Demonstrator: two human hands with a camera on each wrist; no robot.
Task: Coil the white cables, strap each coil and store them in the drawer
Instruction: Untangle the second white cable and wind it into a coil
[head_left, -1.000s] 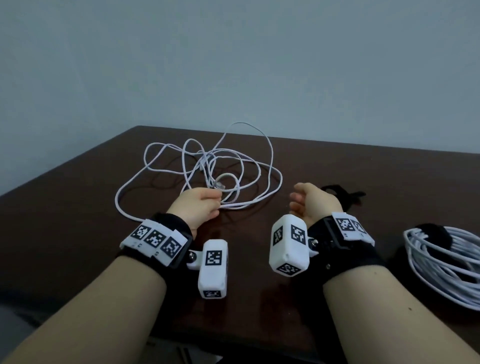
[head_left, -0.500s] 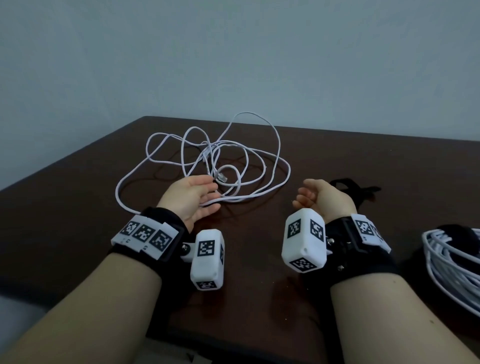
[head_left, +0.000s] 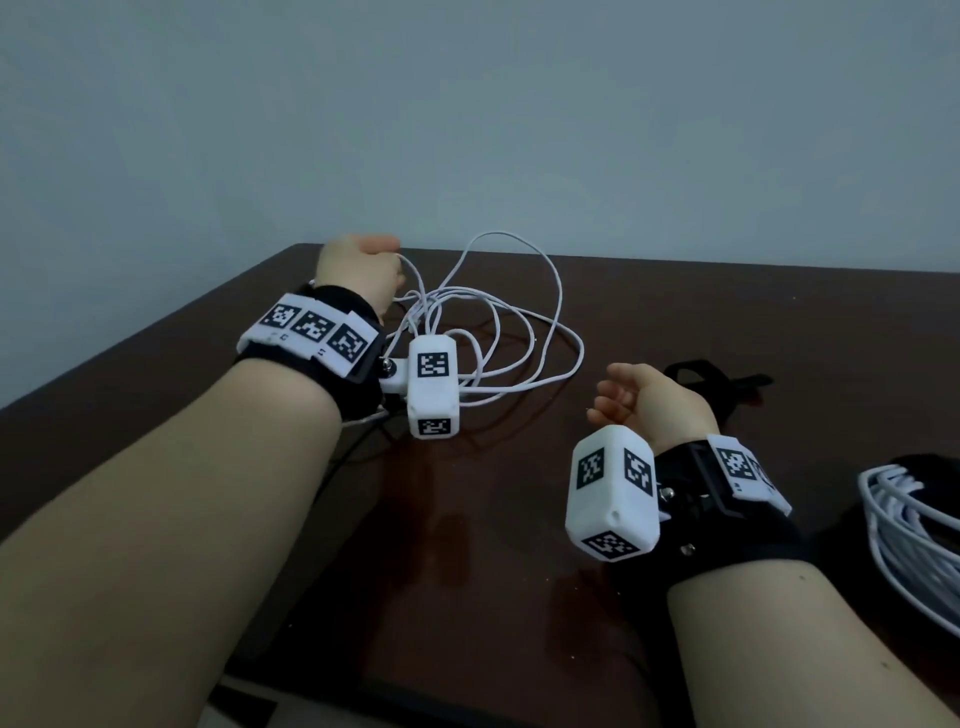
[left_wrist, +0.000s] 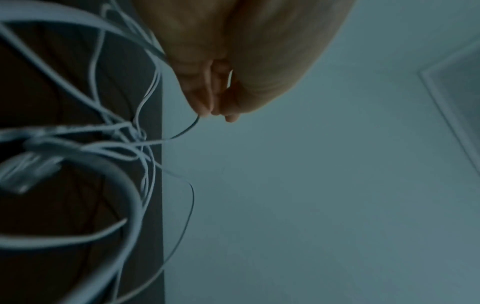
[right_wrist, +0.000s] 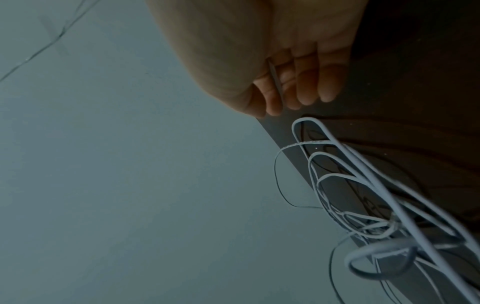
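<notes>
- Cut off at the right edge of the head view: a coiled white cable (head_left: 906, 540), several tight round loops bundled together, only partly in frame, with a dark shape behind it too dim to identify.
- Hard to make out: a black strap (head_left: 724, 387) lying flat beyond the right hand, partly hidden by the knuckles.
- Blurred in the left wrist view: a clear plug-like connector (left_wrist: 24, 174) on a near strand, out of focus.
- Two cables counted in all: the bundled one at right, and one loose white cable (head_left: 524, 332), thin and round, sprawled in tangled overlapping loops on the far left part of the dark brown, glossy surface (head_left: 493, 571), one loop arching up against the pale wall.
- Left hand (head_left: 358, 270) raised above the far edge of the surface, fingers curled, pinching a strand of the loose cable at the fingertips (left_wrist: 205, 112).
- Right hand (head_left: 649, 405) low over the surface, just right of the tangle, fingers loosely bent with the palm turned inward; a thin pale line crosses the fingers (right_wrist: 309, 90) in the right wrist view, though whether it is gripped cannot be told.
- Two wristbands, black with white blocks bearing square black-and-white markers.
</notes>
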